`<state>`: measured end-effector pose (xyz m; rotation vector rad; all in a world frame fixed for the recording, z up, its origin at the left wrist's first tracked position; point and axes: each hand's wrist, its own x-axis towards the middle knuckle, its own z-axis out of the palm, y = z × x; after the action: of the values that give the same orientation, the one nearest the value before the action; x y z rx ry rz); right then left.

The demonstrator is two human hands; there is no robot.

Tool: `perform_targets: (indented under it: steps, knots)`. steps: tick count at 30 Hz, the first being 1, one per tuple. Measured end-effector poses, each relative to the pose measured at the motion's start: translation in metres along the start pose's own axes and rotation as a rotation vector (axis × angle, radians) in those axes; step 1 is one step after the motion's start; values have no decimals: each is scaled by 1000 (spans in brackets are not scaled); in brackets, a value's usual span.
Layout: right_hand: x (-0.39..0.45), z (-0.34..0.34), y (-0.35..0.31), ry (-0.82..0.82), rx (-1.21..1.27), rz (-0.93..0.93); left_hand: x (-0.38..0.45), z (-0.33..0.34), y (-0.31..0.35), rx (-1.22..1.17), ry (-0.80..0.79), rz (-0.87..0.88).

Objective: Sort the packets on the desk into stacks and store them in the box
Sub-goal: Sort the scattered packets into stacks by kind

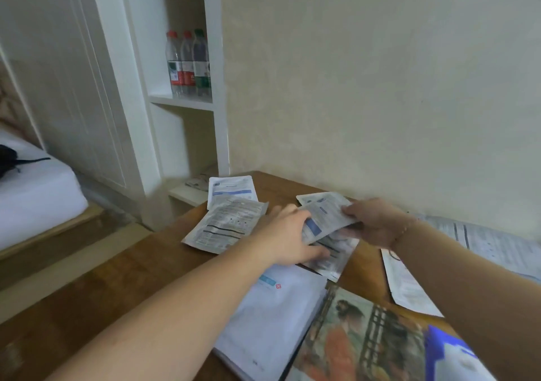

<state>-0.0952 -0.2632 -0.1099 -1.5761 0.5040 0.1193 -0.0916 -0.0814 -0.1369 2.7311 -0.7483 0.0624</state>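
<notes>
From my remote seat I see three plastic bottles point(188, 62) standing side by side on a white shelf point(181, 100), two with red caps and one with a green cap; a white cabinet door point(73, 87) stands to their left; a bed point(35, 187) with a white sheet sits at the far left, a dark object point(8, 159) lying on it; a beige wall point(380, 87) rises behind the wooden tabletop point(117, 278); a painted picture point(360, 336) of a figure in orange lies at the near edge, just beside a thick white book point(272, 322).
</notes>
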Motion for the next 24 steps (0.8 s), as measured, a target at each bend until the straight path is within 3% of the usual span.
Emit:
perform_targets:
  steps: [4,6,7,9,11,13,16,18,21,24]
  knots:
    - [-59,-28,-8,-136,292,-103,-20,-10,27,120,351,131]
    - [-96,-52,-8,-154,339,-257,-34,-15,42,-61,430,133]
    - [-115,-65,-6,-82,317,-353,-42,-17,50,-243,428,101]
    - [-153,-93,1,147,164,-532,-62,-24,73,-698,349,54]
    - [-186,-119,14,138,70,-568,-83,-24,105,-1012,134,39]
    - [-214,-141,28,-30,80,-482,-105,-19,141,-1137,-73,32]
    - [-245,-169,51,49,76,-471,-130,-7,186,-1214,-231,52]
    - [-259,-192,70,144,134,-446,-146,3,208,-1149,-240,90]
    - [-276,-228,105,181,168,-289,-181,21,228,-685,-39,221]
    - [-284,-248,136,133,118,-127,-212,39,232,-279,58,486]
